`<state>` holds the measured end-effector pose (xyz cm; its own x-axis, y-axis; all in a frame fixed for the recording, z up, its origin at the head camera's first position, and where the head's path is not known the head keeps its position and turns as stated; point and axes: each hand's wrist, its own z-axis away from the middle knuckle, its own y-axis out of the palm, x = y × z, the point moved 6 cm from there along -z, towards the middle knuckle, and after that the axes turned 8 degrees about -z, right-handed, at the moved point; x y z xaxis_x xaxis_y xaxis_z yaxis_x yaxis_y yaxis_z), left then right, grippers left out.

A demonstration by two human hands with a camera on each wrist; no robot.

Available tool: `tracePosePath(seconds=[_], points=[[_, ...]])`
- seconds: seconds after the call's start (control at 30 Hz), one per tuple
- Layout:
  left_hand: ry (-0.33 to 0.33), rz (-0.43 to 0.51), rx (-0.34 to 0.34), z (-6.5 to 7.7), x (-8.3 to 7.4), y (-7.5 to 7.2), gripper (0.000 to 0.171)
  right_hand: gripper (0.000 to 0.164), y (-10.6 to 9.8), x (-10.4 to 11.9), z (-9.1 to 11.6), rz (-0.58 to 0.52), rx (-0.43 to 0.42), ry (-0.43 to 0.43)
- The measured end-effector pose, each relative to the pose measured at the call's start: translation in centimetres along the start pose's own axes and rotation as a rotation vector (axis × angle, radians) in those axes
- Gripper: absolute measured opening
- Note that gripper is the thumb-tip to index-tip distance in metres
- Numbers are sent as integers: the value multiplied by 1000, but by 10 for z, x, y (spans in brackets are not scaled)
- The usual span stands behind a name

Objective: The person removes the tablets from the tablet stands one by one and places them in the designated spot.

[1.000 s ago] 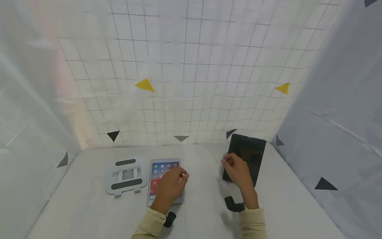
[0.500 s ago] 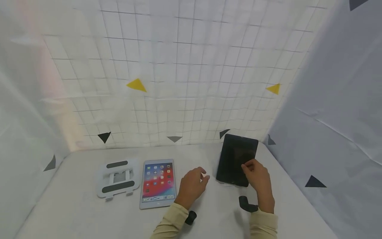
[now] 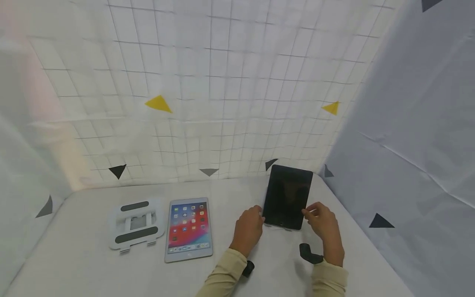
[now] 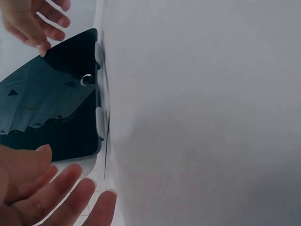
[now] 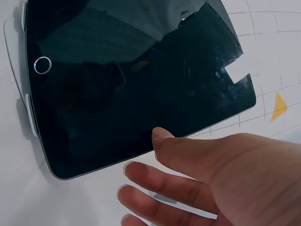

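A tablet with a dark screen (image 3: 287, 198) leans upright on a stand at the right of the table. Its lower edge sits behind two pale hooks (image 4: 100, 123) of that stand, the rest of which is mostly hidden. At the tablet's lower left side is my left hand (image 3: 248, 231), thumb close to the edge and fingers spread loosely. Opposite it, my right hand (image 3: 323, 227) reaches the right edge. In the right wrist view the right thumb (image 5: 164, 136) overlaps the screen's border, while the other fingers hang apart beside the edge.
A white tablet (image 3: 188, 231) with a lit home screen lies flat at the middle left. Beside it lies a folded grey stand (image 3: 136, 235) with dark pads. Behind the table (image 3: 178, 280) hangs a white gridded sheet (image 3: 222, 107), and a grey sheet (image 3: 408, 165) slopes along the right.
The view has turned right. My left hand has moved from over the white tablet to the dark tablet's left side. My right hand has gone from its left side to its right edge.
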<state>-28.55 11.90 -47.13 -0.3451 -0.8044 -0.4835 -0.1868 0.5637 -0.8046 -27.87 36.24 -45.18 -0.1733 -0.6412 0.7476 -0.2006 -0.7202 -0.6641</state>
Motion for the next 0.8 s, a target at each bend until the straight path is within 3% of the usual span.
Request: tracePosePath(seconds=[0.1,0.3,0.8], points=[[7,-35,-33,-1,0,5,23,28,4,0,-1,-2,11,-20],[-21,19,-34,-6,3,16,15,23,4,-3,-2,-1,-7,-53],[8,-17,-83,-10,8,19,21,21,4,3,-2,36,-19,-129]])
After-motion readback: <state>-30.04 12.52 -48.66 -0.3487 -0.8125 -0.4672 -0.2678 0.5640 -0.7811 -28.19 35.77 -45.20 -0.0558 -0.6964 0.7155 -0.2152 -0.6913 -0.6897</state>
